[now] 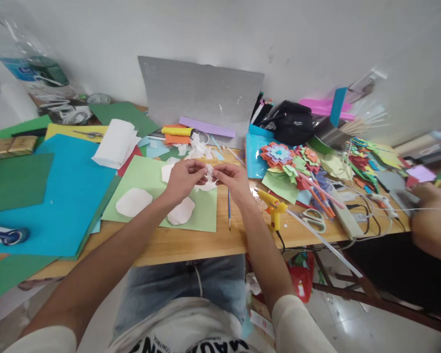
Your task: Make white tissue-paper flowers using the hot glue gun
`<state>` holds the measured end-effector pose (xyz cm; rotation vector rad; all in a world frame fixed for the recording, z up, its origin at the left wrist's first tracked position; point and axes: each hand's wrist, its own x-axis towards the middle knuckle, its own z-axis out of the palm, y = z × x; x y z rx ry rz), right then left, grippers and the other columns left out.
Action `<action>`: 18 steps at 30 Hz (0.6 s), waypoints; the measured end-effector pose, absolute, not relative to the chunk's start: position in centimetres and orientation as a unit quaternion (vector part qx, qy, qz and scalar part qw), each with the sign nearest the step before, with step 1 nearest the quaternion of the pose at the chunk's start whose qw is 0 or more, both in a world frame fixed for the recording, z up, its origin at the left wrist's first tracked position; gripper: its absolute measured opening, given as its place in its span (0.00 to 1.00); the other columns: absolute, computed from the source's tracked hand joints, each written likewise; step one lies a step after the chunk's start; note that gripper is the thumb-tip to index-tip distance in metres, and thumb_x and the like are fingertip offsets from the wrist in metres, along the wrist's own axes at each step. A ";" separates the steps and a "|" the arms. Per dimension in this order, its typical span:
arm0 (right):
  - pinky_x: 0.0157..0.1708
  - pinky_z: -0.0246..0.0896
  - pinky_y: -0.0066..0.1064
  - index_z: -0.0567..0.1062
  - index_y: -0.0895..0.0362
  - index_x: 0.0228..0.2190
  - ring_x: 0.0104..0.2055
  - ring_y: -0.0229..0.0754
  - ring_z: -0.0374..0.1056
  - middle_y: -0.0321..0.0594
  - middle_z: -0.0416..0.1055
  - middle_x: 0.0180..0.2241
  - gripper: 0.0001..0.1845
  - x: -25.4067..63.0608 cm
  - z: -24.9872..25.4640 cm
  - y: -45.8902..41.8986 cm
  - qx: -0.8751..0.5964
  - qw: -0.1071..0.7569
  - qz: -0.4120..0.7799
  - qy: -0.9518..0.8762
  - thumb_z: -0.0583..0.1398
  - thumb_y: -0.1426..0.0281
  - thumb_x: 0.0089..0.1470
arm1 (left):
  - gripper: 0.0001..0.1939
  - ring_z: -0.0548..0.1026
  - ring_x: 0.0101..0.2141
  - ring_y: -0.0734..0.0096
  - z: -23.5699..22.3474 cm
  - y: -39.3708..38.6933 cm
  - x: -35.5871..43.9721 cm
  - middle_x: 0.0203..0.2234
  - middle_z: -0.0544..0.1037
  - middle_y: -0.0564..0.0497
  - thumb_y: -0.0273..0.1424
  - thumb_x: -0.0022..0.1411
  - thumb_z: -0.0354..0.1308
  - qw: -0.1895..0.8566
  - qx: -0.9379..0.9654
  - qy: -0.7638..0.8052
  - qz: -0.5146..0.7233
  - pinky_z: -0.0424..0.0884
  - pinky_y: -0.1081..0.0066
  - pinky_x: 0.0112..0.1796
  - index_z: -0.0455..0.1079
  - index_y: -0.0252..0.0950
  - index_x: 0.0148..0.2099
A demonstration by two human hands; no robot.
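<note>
Between my fingertips I pinch a small crumpled piece of white paper (209, 171). My left hand (186, 179) grips its left side and my right hand (233, 179) its right side, both closed just above a light green sheet (202, 220). On that sheet lie rounded white paper cutouts, one at the left (134, 202) and another below my hands (181, 211); more white paper is partly hidden behind my hands. Torn white scraps (198, 146) are heaped just beyond. A thin blue paintbrush (229, 211) rests beside the sheet, under my right hand.
A yellow glue gun (274, 208) and scissors (315, 219) lie to the right, near paper flowers (279, 154). Blue card (73, 196) covers the left side. A grey board (202, 98) leans on the wall. At far right, another person's hand (431, 193) is over the table.
</note>
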<state>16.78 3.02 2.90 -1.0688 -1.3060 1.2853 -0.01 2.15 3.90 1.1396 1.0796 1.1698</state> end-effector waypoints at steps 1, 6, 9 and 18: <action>0.26 0.67 0.27 0.79 0.56 0.29 0.25 0.35 0.70 0.34 0.74 0.23 0.14 16.7 2.9 3.0 -0.440 0.488 0.528 -0.539 0.70 0.60 0.41 | 0.13 0.76 0.25 0.72 3.9 2.2 -0.2 0.25 0.77 0.50 0.36 0.50 0.67 0.559 0.484 0.456 0.495 0.75 0.70 0.29 0.73 0.33 0.35; 0.28 0.68 0.27 0.79 0.55 0.31 0.26 0.35 0.70 0.33 0.75 0.23 0.13 16.6 2.8 2.9 -0.436 0.489 0.528 -0.541 0.68 0.61 0.43 | 0.12 0.76 0.25 0.72 3.9 2.0 -0.6 0.25 0.78 0.50 0.34 0.50 0.66 0.561 0.502 0.439 0.491 0.76 0.71 0.29 0.74 0.34 0.37; 0.28 0.68 0.27 0.79 0.54 0.31 0.26 0.34 0.70 0.32 0.74 0.23 0.10 16.6 2.9 2.9 -0.427 0.489 0.537 -0.538 0.67 0.64 0.44 | 0.10 0.76 0.26 0.72 3.9 1.8 -0.7 0.26 0.78 0.51 0.33 0.52 0.64 0.557 0.514 0.425 0.495 0.76 0.71 0.29 0.74 0.34 0.37; 0.30 0.70 0.28 0.76 0.54 0.31 0.27 0.35 0.71 0.32 0.74 0.24 0.10 16.5 3.0 2.7 -0.422 0.489 0.557 -0.522 0.66 0.64 0.45 | 0.08 0.77 0.29 0.70 3.7 1.6 -0.6 0.29 0.78 0.49 0.32 0.54 0.61 0.477 0.577 0.430 0.505 0.79 0.69 0.29 0.75 0.34 0.36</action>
